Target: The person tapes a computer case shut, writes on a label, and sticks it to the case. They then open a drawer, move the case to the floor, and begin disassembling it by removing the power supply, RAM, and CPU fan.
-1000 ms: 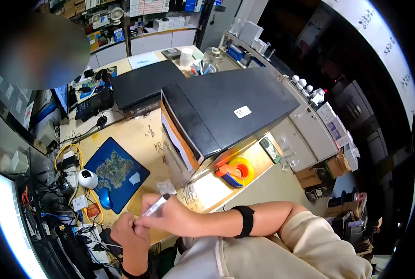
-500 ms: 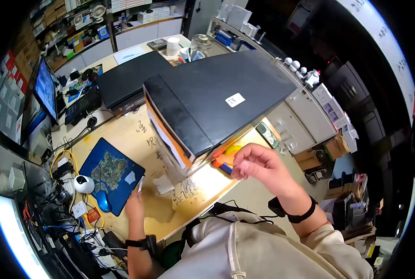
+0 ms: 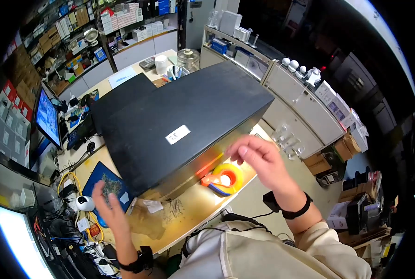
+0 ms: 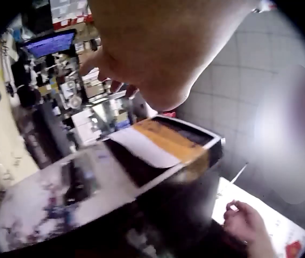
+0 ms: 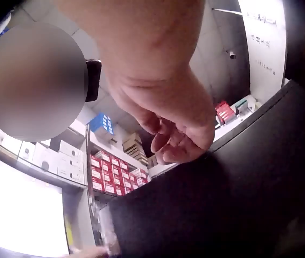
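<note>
A large black box-shaped case (image 3: 184, 100) with a white label (image 3: 177, 135) lies on the desk (image 3: 184, 211). In the left wrist view its end holds an orange strip (image 4: 168, 141) beside a white sheet (image 4: 142, 148). My left hand (image 3: 113, 216) hovers over the desk near the case's left end, fingers extended and holding nothing. On the other side my right hand (image 3: 263, 165) hangs beside the case's long edge, its fingers loosely bent and holding nothing. An orange tape dispenser (image 3: 210, 179) and a yellow tape roll (image 3: 235, 173) sit below the right hand. The case partly covers a blue mouse pad (image 3: 92, 174).
A white camera (image 3: 84, 203), yellow cable (image 3: 64, 179) and tangled wires crowd the desk's left side. A crumpled white scrap (image 3: 152, 206) lies by the case. At the back stand a white cup (image 3: 161, 64) and glass jar (image 3: 188, 59). A monitor (image 3: 48, 116) stands far left.
The marker pen, first at both hands and then in the left hand, is in neither hand now. The hands have parted. The case has shifted left and turned, covering part of the mouse pad.
</note>
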The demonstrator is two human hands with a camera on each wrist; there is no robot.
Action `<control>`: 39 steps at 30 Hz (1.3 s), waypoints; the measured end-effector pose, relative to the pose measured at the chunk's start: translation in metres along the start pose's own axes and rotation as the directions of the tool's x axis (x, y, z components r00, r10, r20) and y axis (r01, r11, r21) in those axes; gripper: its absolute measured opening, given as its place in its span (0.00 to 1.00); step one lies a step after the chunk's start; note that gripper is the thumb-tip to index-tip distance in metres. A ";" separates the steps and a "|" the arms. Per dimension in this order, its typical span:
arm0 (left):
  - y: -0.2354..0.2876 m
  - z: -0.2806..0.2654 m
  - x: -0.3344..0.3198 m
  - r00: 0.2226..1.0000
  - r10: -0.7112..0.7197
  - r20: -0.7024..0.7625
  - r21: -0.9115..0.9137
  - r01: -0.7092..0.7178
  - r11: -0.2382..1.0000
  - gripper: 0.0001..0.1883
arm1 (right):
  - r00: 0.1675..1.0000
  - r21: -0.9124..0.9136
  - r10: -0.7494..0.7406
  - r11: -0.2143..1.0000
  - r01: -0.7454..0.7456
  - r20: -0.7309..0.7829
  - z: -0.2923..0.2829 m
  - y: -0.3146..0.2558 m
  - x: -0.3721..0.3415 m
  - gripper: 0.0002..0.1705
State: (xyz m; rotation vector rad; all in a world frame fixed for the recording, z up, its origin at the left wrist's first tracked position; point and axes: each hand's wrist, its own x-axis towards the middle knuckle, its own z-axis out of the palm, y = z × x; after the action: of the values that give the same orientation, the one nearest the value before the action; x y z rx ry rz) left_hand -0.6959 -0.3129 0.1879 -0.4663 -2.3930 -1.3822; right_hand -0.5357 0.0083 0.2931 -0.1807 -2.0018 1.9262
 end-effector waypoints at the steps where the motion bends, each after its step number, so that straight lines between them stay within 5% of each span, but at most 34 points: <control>1: 0.030 -0.005 0.008 0.999 0.032 -0.008 0.003 -0.032 0.999 0.20 | 1.000 -0.011 -0.020 1.000 0.019 -0.016 -0.021 0.004 0.005 0.09; 5: 0.123 -0.013 0.039 0.973 0.200 0.119 0.152 -0.217 0.964 0.21 | 0.966 0.031 -0.048 0.998 0.057 -0.255 -0.094 0.011 0.025 0.08; 12: 0.231 0.039 0.015 0.894 0.115 0.432 0.476 -0.334 0.813 0.26 | 0.954 0.050 -0.023 0.998 0.040 -0.300 -0.179 0.040 0.056 0.10; 15: 0.221 0.063 -0.022 0.925 0.256 0.280 0.182 -0.313 0.932 0.18 | 0.963 0.008 -0.143 0.989 0.149 -0.228 -0.184 0.032 0.074 0.15; 19: 0.195 0.111 -0.071 0.801 0.279 0.530 0.083 -0.377 0.922 0.06 | 0.977 -0.022 -0.214 0.977 0.214 0.001 -0.169 -0.001 0.102 0.24; 20: 0.181 0.119 -0.079 0.785 0.158 0.598 0.129 -0.289 0.949 0.09 | 0.989 -0.060 -0.114 0.991 0.121 0.099 -0.163 -0.012 0.107 0.29; 23: 0.139 0.143 -0.105 0.763 -0.130 0.633 0.050 0.127 0.991 0.21 | 0.924 -0.308 -0.233 0.894 0.326 0.303 -0.126 -0.029 0.123 0.38; 25: 0.123 0.155 -0.114 0.672 -0.316 0.670 -0.098 0.502 0.859 0.27 | 0.845 -0.396 -0.295 0.781 0.482 0.446 -0.098 -0.037 0.135 0.44; 27: 0.114 0.160 -0.110 0.451 -0.442 0.775 -0.192 0.836 0.515 0.32 | 0.808 -0.422 -0.252 0.749 0.511 0.532 -0.070 -0.044 0.144 0.48; 30: 0.115 0.163 -0.104 0.445 -0.390 0.806 -0.431 0.893 0.129 0.25 | 0.751 -0.569 -0.106 0.587 0.577 0.652 -0.032 -0.051 0.164 0.54; 33: 0.100 0.168 -0.098 0.424 -0.292 0.857 -0.478 0.866 -0.145 0.19 | 0.725 -0.710 0.123 0.366 0.602 0.678 0.001 -0.055 0.193 0.59; 37: 0.106 0.162 -0.087 0.427 -0.231 0.874 -0.470 0.863 -0.184 0.18 | 0.731 -0.789 0.297 0.241 0.565 0.614 0.024 -0.042 0.229 0.57; 39: 0.104 0.160 -0.086 0.430 -0.176 0.885 -0.463 0.853 -0.240 0.18 | 0.678 -0.801 0.428 0.273 0.533 0.598 0.028 -0.034 0.238 0.55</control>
State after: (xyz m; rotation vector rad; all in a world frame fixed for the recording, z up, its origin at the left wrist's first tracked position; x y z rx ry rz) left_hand -0.5940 -0.1339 0.1539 0.2836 -1.2870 -3.8783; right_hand -0.7614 0.0590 0.3653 0.5234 -3.4412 0.2241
